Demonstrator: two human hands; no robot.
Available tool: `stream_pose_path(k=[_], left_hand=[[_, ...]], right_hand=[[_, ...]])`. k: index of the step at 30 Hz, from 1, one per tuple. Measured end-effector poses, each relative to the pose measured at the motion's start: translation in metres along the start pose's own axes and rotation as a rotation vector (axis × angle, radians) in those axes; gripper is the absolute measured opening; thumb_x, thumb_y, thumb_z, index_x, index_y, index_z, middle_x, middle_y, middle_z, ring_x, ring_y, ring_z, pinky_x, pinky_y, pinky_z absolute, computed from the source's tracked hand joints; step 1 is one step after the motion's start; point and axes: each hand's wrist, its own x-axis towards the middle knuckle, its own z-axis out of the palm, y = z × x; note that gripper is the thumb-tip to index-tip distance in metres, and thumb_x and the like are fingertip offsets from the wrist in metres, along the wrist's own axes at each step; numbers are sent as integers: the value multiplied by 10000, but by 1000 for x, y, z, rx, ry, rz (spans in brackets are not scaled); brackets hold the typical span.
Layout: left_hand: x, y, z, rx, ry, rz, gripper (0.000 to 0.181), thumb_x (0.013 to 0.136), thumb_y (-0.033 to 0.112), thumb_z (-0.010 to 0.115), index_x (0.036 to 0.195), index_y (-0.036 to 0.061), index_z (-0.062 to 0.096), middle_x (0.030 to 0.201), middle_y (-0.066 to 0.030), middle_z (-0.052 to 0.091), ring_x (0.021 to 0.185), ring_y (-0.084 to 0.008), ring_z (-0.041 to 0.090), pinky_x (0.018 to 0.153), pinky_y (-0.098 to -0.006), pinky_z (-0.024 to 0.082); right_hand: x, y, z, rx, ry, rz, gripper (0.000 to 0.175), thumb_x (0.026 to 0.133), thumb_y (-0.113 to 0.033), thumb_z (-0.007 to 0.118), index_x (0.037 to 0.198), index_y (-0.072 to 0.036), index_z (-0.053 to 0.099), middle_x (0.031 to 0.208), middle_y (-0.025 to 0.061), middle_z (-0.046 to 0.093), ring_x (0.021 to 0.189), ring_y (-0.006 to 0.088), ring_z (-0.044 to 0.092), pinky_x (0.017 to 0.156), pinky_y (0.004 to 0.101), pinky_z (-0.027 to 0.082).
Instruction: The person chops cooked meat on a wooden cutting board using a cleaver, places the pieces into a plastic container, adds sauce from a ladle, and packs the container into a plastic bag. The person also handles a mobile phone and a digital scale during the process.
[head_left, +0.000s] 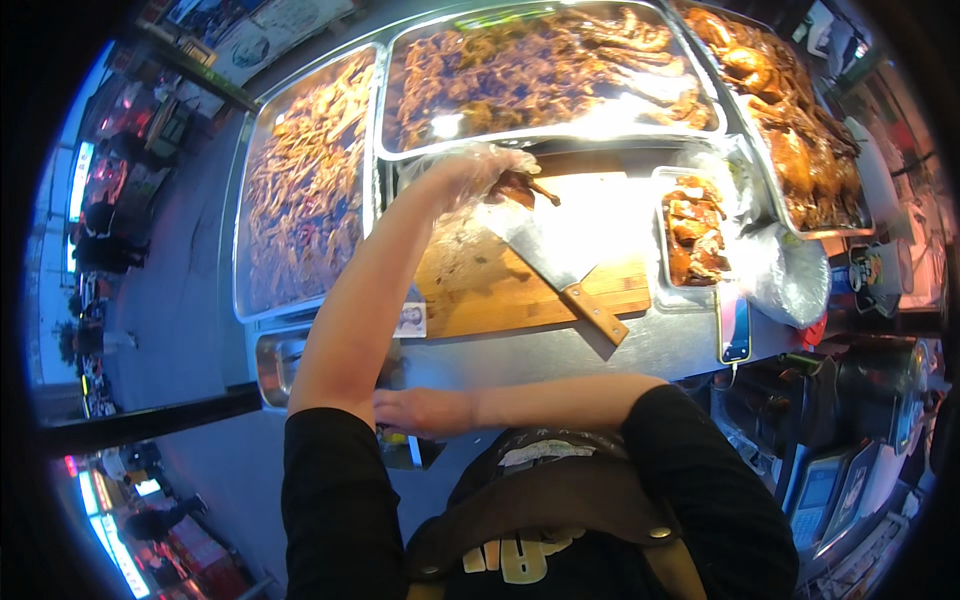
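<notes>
My left hand, in a clear plastic glove, is closed over a dark piece of cooked poultry at the back of a wooden cutting board. A cleaver lies on the board, its broad blade washed out by glare and its wooden handle jutting over the front edge. Bare and low, my right hand reaches across to the left; its fingertips are hidden behind my left arm, so what it touches cannot be seen. Right of the board, a clear plastic container holds glazed cooked meat pieces.
Metal trays of cooked meat line the left and back; whole glazed birds fill another at right. A charging phone, plastic bags, a banknote and a steel pan surround the board. People stand far left.
</notes>
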Motion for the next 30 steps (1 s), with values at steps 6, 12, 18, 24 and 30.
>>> stream_pose_path(k=[6, 12, 18, 24, 30], left_hand=[[25, 3, 28, -220, 7, 3, 274, 974, 276, 474, 1100, 71, 605, 1095, -76, 637, 925, -168, 609, 810, -284, 457], [45, 11, 80, -476, -250, 16, 275, 951, 256, 508, 1140, 79, 596, 1162, -93, 621, 1130, -244, 564, 996, -475, 404], [103, -11, 115, -537, -346, -15, 375, 1004, 238, 365, 1300, 37, 478, 1230, -148, 570, 1149, -267, 548, 959, -449, 454], [119, -1, 155, -696, -102, -119, 339, 970, 250, 474, 1223, 38, 552, 1124, -121, 617, 955, -236, 623, 787, -369, 537], [83, 43, 186, -430, -3, -64, 271, 941, 237, 524, 1113, 49, 616, 911, -58, 660, 653, -115, 609, 504, -229, 479]], right_hand=[[-63, -88, -89, 537, 561, 757, 261, 989, -218, 463, 1174, -35, 487, 934, 58, 514, 728, 113, 509, 654, 253, 460], [-155, -161, -125, 980, 981, 1164, 364, 997, -306, 386, 1171, -13, 516, 831, 18, 520, 656, 83, 449, 561, 222, 387], [-176, -199, -190, 646, 1124, 948, 421, 978, -182, 380, 1333, 41, 421, 887, 51, 520, 702, 106, 452, 645, 243, 394], [-164, -204, -298, -30, 905, 857, 450, 986, -151, 417, 1399, 25, 388, 1359, 87, 481, 1217, 131, 459, 1062, 275, 319], [-152, -186, -323, -941, 659, 776, 246, 849, -99, 632, 1077, -9, 626, 931, 148, 633, 859, 254, 614, 770, 340, 479]])
